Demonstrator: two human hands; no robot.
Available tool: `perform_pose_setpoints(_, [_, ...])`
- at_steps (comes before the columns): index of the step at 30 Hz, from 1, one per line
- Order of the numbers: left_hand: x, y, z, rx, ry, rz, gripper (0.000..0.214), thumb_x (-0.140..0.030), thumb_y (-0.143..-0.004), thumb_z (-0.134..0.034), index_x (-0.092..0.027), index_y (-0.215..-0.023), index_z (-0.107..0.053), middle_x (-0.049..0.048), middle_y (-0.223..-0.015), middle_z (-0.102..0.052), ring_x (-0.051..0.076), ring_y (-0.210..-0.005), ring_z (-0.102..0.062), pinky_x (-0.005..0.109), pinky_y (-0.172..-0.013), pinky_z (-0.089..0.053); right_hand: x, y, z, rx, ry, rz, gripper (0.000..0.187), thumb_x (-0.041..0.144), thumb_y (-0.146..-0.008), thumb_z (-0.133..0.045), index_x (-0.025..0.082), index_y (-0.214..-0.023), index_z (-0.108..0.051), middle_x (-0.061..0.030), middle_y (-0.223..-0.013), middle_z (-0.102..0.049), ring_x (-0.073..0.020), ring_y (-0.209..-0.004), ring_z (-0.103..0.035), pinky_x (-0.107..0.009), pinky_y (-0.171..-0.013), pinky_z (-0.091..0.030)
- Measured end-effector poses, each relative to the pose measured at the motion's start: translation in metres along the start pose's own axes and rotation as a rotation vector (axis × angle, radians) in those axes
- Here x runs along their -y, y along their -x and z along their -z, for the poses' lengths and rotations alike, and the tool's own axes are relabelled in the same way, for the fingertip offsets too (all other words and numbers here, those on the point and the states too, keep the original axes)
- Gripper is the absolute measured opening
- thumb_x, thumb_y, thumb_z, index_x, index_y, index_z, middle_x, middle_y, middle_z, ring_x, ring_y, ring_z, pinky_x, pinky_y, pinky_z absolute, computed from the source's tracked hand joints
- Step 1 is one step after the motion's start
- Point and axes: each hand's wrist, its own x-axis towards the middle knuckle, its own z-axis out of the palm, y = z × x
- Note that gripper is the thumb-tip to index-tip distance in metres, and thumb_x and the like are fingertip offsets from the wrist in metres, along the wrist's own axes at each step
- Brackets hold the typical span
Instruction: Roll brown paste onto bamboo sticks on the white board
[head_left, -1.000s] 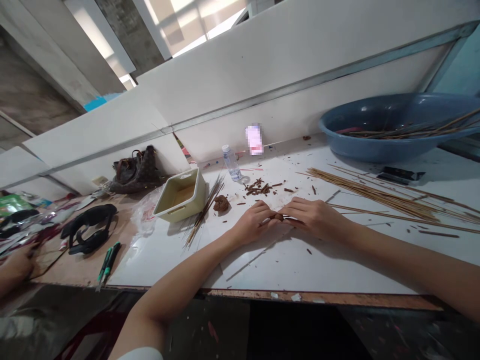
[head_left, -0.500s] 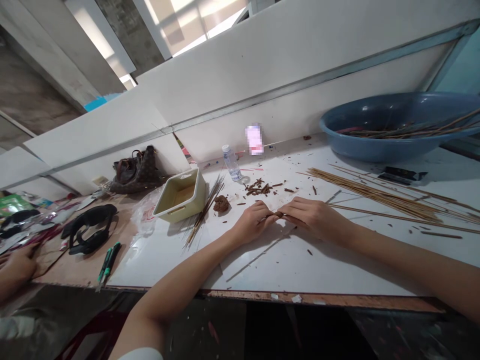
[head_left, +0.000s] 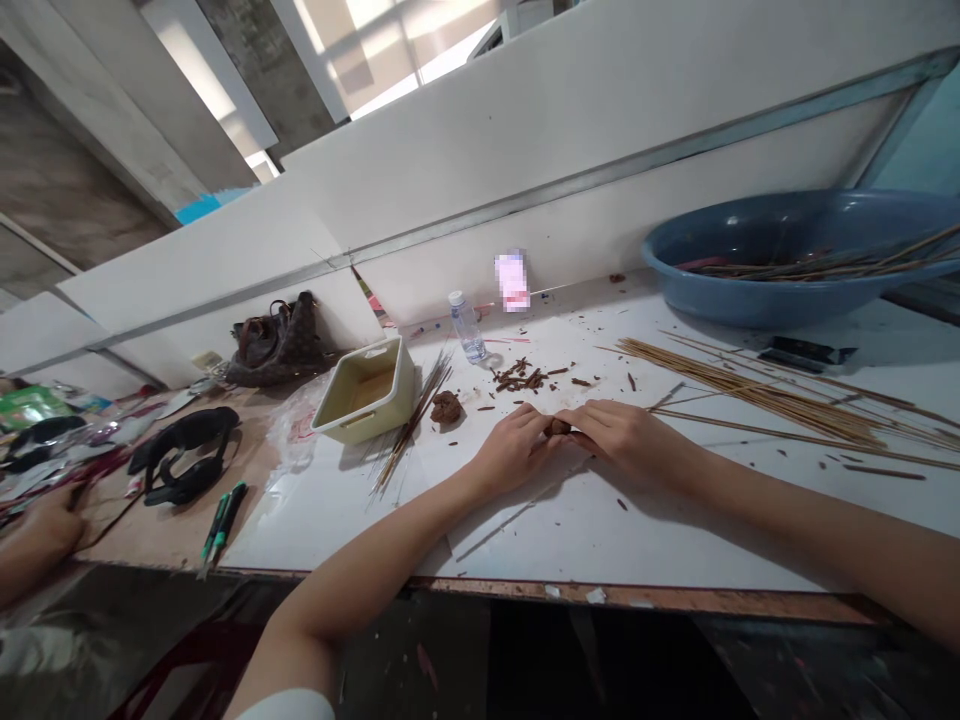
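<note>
My left hand [head_left: 510, 450] and my right hand [head_left: 626, 435] meet at the middle of the white table [head_left: 525, 520], fingertips pinched together on a small brown lump of paste [head_left: 557, 427]. A thin bamboo stick [head_left: 517, 512] runs from under my hands toward the table's front edge. A larger lump of the brown paste [head_left: 446, 406] lies just left of my left hand. Brown scraps [head_left: 525, 378] are scattered behind my hands.
A long pile of bamboo sticks [head_left: 757, 395] lies to the right, a blue basin [head_left: 795, 255] with sticks behind it. A cream tray [head_left: 365, 392], a stick bundle [head_left: 411, 425], a water bottle [head_left: 466, 325], a bag [head_left: 277, 340] and black goggles [head_left: 184, 455] stand left. Another person's hand [head_left: 45, 520] rests at far left.
My hands stay together at the same spot, the fingers working the brown lump slightly. The view has shifted a little.
</note>
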Motion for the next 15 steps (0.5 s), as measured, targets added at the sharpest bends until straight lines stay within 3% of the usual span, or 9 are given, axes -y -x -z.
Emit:
perform_pose_setpoints(6, [-0.002, -0.001, 0.005, -0.024, 0.048, -0.01, 0.038, -0.042, -0.119, -0.047, -0.02, -0.103, -0.072, 0.0085, -0.088, -0.076, 0.023, -0.088, -0.068, 0.037, -0.08, -0.057, 0.003, -0.005, 0.005, -0.001, -0.031, 0.051, 0.026, 0.014, -0.112, -0.05, 0.02, -0.133, -0.064, -0.0121, -0.114, -0.077, -0.0298, -0.101, -0.073, -0.046, -0.086, -0.063])
perform_pose_setpoints(15, [-0.007, -0.003, 0.008, -0.041, 0.071, 0.014, 0.04, -0.04, -0.119, -0.051, -0.02, -0.09, -0.072, 0.0051, -0.078, -0.073, 0.022, -0.083, -0.065, 0.034, -0.076, -0.054, 0.0, -0.007, 0.013, 0.05, 0.013, 0.039, 0.02, 0.017, -0.115, -0.049, 0.02, -0.123, -0.067, -0.0078, -0.1, -0.072, -0.0255, -0.09, -0.071, -0.038, -0.075, -0.058])
